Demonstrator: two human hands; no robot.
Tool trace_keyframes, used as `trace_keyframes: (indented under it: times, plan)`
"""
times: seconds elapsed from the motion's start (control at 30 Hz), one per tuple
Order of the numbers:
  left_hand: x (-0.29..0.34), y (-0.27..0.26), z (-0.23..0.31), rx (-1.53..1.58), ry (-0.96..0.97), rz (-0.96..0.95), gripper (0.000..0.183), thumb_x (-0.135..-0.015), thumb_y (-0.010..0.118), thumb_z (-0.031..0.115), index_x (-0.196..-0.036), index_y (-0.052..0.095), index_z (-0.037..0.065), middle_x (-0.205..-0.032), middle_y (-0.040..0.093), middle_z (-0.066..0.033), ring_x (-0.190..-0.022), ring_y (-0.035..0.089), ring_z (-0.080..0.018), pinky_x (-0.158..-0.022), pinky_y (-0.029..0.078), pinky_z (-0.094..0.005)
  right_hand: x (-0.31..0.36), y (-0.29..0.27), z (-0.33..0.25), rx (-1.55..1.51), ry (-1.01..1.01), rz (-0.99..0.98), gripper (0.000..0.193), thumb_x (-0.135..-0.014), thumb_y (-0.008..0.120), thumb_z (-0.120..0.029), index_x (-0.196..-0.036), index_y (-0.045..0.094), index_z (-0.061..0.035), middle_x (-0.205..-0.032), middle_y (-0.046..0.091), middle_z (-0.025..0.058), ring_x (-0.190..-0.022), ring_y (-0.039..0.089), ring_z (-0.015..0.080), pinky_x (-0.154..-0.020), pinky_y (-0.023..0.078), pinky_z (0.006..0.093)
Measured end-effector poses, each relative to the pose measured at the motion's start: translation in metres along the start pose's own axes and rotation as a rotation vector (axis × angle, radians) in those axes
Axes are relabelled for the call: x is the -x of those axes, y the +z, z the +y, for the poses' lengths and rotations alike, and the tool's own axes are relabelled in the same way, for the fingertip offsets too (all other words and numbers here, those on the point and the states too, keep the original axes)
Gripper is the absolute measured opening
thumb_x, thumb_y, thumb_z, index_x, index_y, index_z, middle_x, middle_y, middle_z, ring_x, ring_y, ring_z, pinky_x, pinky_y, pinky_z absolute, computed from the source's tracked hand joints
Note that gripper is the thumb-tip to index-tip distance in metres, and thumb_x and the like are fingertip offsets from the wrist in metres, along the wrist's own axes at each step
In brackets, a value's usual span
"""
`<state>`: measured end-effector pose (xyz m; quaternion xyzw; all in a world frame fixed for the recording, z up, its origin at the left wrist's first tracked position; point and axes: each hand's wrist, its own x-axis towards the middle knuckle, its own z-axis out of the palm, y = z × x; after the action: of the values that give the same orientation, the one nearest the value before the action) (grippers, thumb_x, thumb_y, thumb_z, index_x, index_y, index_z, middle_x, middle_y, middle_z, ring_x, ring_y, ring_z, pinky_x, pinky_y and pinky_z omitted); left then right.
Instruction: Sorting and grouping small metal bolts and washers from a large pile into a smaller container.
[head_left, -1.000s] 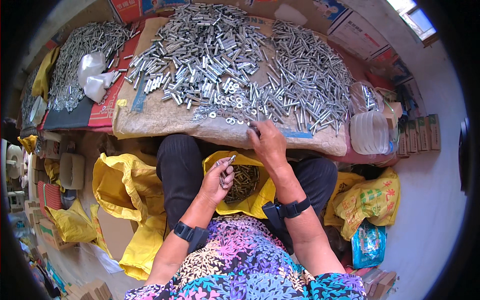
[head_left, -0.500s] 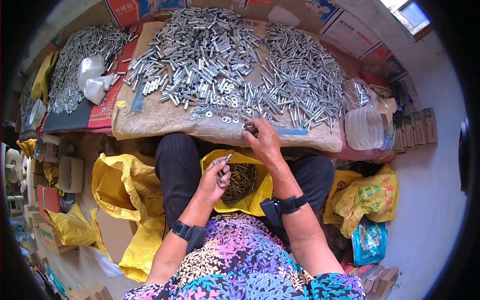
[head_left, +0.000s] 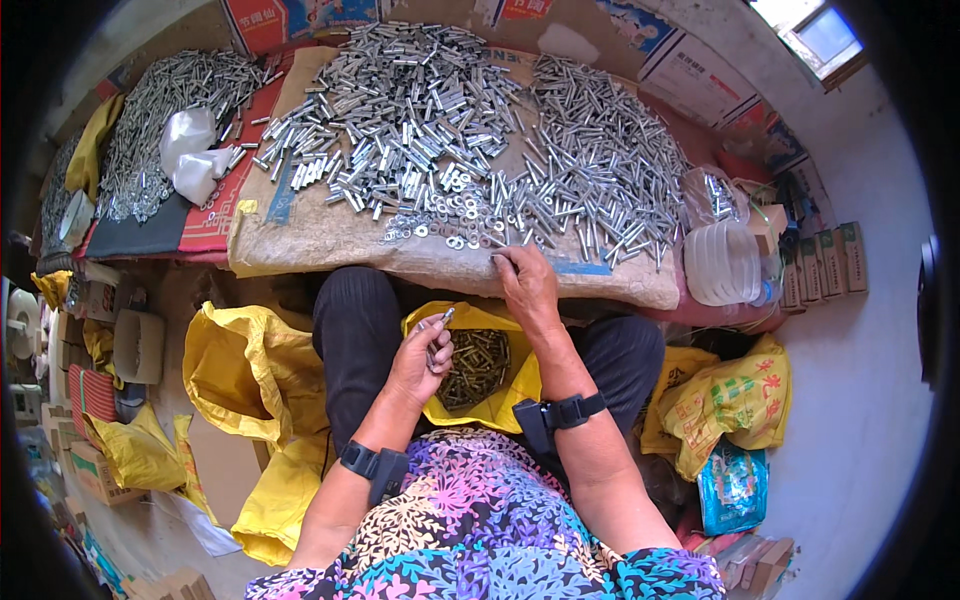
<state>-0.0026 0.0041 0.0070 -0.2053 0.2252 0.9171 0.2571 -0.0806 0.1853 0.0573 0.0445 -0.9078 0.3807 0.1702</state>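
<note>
My left hand [head_left: 422, 358], above the sack between my knees, is closed round a silver metal bolt [head_left: 448, 314] whose tip points up and away. My right hand [head_left: 530, 288] is at the near edge of the covered table. Its thumb and fingers are pinched together by the loose washers [head_left: 455, 228]; whatever they hold is too small to make out. Beyond the washers lies a heap of short silver metal sleeves [head_left: 400, 120], with a heap of slim bolts [head_left: 600, 150] to its right. The yellow sack [head_left: 528, 375] contains many brass-coloured metal pieces [head_left: 475, 368].
On the left, more metal parts [head_left: 170, 120] lie beside white plastic bags [head_left: 190, 150]. A clear plastic tub [head_left: 722, 262] stands at the table's right end. Yellow sacks [head_left: 235, 370] flank my legs, and small cardboard boxes [head_left: 830, 262] line the right wall.
My right hand has shifted slightly down and its fingers have drawn closer together at the table edge. My left hand has moved slightly left, still gripping the bolt.
</note>
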Motion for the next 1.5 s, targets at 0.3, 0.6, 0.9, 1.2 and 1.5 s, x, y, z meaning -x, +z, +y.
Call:
trace_keyframes:
  times: [0.3,0.6,0.9,1.2,1.5]
  plan:
    - [0.000,0.000,0.000,-0.041,0.025,0.001,0.008,-0.091,0.057,0.016,-0.095,0.054,0.011,-0.079,0.054,-0.0011,-0.051,0.045,-0.0079,-0.037,0.032,-0.0178,0.001,0.000,0.004,-0.107,0.030,0.039,0.010,-0.082,0.061,-0.013,-0.084,0.062,-0.0041,-0.078,0.057,0.0142,-0.075,0.056,0.0338,-0.068,0.044,0.0398]
    - [0.002,-0.003,0.000,0.007,0.014,-0.085,0.003,-0.092,0.054,0.015,-0.095,0.053,0.013,-0.088,0.053,-0.0030,-0.057,0.044,-0.0080,-0.039,0.032,-0.0175,0.013,-0.005,-0.007,-0.244,0.035,0.044,0.007,-0.083,0.061,-0.009,-0.084,0.060,-0.0015,-0.073,0.055,0.0114,-0.065,0.055,0.0252,-0.060,0.043,0.0337]
    - [0.002,-0.003,0.000,-0.016,0.018,-0.130,0.007,-0.094,0.051,0.017,-0.099,0.052,0.012,-0.086,0.052,-0.0008,-0.056,0.043,-0.0064,-0.039,0.031,-0.0166,0.042,0.009,-0.034,-0.285,-0.070,-0.152,0.005,-0.080,0.064,-0.002,-0.082,0.060,-0.0015,-0.073,0.055,0.0091,-0.065,0.055,0.0210,-0.059,0.044,0.0297]
    - [0.007,-0.001,0.001,-0.043,0.007,-0.157,0.009,-0.095,0.050,0.018,-0.099,0.053,0.012,-0.082,0.051,0.0016,-0.053,0.042,-0.0042,-0.040,0.031,-0.0152,0.050,0.007,-0.038,-0.308,-0.112,-0.256,0.007,-0.079,0.064,-0.001,-0.085,0.061,-0.0009,-0.077,0.058,0.0108,-0.069,0.059,0.0241,-0.061,0.046,0.0311]
    - [0.010,0.003,0.003,-0.017,-0.009,-0.157,0.010,-0.095,0.049,0.018,-0.100,0.054,0.011,-0.080,0.051,0.0009,-0.053,0.043,-0.0051,-0.040,0.032,-0.0153,0.053,0.004,-0.049,-0.290,-0.147,-0.269,0.008,-0.077,0.063,-0.003,-0.083,0.057,-0.0032,-0.077,0.055,0.0120,-0.071,0.058,0.0302,-0.062,0.046,0.0360]
